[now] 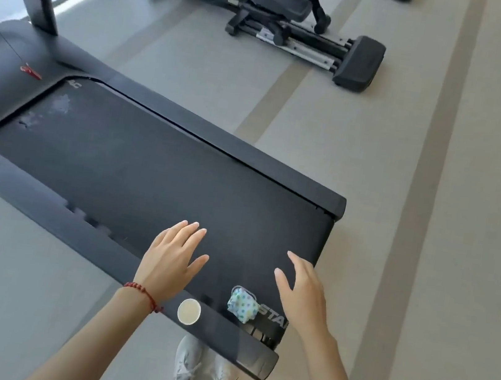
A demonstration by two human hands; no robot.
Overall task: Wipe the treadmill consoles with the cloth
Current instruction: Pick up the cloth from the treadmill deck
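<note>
Here, left hand (172, 258) and right hand (301, 290) both spread flat, empty, above the treadmill belt (148, 168), crumpled dotted cloth (242, 305) lying on the belt's rear end between them, paper cup (189, 311) just beside it on the side rail (221, 335).

White letters "STA", cut off by a hand, stand on the treadmill (259, 363) rear end.

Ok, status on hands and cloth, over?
Left hand and right hand open, empty. Cloth ungripped on treadmill rear edge. Cup beside it.
</note>
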